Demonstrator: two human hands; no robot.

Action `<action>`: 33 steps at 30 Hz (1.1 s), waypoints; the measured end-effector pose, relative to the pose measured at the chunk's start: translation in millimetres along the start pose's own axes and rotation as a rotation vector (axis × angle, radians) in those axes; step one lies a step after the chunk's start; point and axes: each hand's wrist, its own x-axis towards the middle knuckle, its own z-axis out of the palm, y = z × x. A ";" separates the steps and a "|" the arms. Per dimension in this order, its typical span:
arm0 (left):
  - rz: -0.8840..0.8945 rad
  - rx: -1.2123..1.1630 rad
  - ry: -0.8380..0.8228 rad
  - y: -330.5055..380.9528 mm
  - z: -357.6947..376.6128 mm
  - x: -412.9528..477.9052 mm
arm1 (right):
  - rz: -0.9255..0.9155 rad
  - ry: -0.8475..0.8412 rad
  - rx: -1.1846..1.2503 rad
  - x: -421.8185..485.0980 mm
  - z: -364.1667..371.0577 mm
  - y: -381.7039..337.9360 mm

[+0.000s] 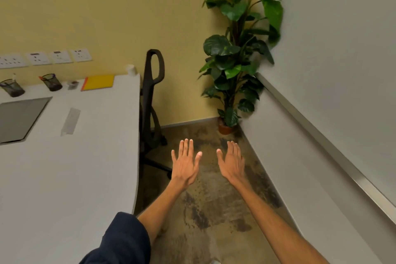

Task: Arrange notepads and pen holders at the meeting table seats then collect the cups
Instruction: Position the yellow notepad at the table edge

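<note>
Currently both bare arms are reaching forward over the mottled brown floor (214,199), just beside the curved edge of the white meeting table (85,167). The left hand (185,164) is hovering palm down, its fingers straight and slightly spread, its thumb angling out, and it is holding nothing. The right hand (232,162) is hovering near it in the same flat pose, fingers straight and close together, also gripping nothing. The two hands are not touching. A dark navy sleeve (120,240) is covering the left arm near the elbow.

The task's things are sitting at the far end of the table by the yellow wall, well apart from both hands. A flat yellow notepad with an orange edge (98,82) is lying near the far right corner. A small white cup (131,69) is standing just beyond it at the corner. To the notepad's left a black mesh pen holder (52,82) is standing upright, and a second black mesh pen holder (12,88) is standing farther left.

A black office chair (153,92) is standing against the table's right side. A tall leafy green plant (237,49) is filling the room's corner.
</note>
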 end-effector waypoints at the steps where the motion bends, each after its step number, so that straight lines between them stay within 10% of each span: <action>1: -0.014 0.008 -0.003 -1.9 -1.4 10.7 | -0.008 -0.011 0.008 17.3 -0.1 -7.4; 19: -0.166 0.053 0.009 -56.8 -2.4 285.0 | -0.178 -0.188 -0.077 305.4 53.0 -75.5; 33: -0.016 0.076 0.078 -33.4 -69.1 520.4 | -0.226 -0.021 -0.002 530.5 38.5 -140.4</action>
